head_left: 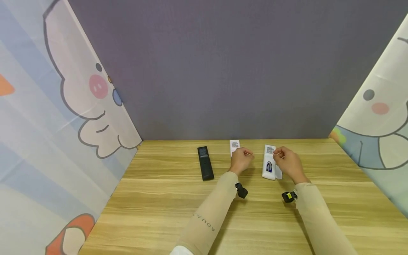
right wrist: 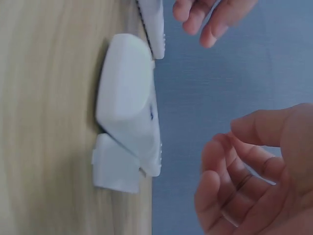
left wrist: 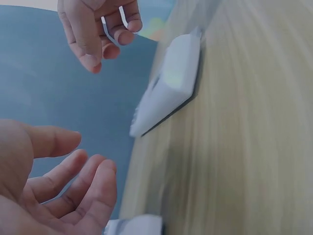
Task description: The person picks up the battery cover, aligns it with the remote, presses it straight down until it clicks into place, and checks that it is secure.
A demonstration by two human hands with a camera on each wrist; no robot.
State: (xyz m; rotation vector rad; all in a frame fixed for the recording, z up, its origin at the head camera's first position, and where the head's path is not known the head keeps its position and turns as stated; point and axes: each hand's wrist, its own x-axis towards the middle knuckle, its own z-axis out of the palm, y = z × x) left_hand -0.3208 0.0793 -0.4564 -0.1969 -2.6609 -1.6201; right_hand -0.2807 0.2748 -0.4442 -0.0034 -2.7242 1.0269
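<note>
A white remote control (head_left: 264,168) lies face down, its battery compartment uncovered and batteries (head_left: 269,166) showing inside. Against its right side rests a small white battery cover (right wrist: 116,164). My right hand (head_left: 289,163) hovers over the right edge of that remote, fingers loosely bent, thumb tip close to the index fingertip and nothing visible between them. To the left, my left hand (head_left: 241,160) is above a second white remote (head_left: 234,144) and hides its lower part. Thumb and fingers of the left hand (left wrist: 63,183) are apart, loosely bent around nothing.
A black remote control (head_left: 205,163) lies face down on the wooden table (head_left: 153,198), left of the white ones. Behind the table's far edge stands a dark grey panel (head_left: 223,71). Cartoon-printed curtains (head_left: 28,148) hang at both sides.
</note>
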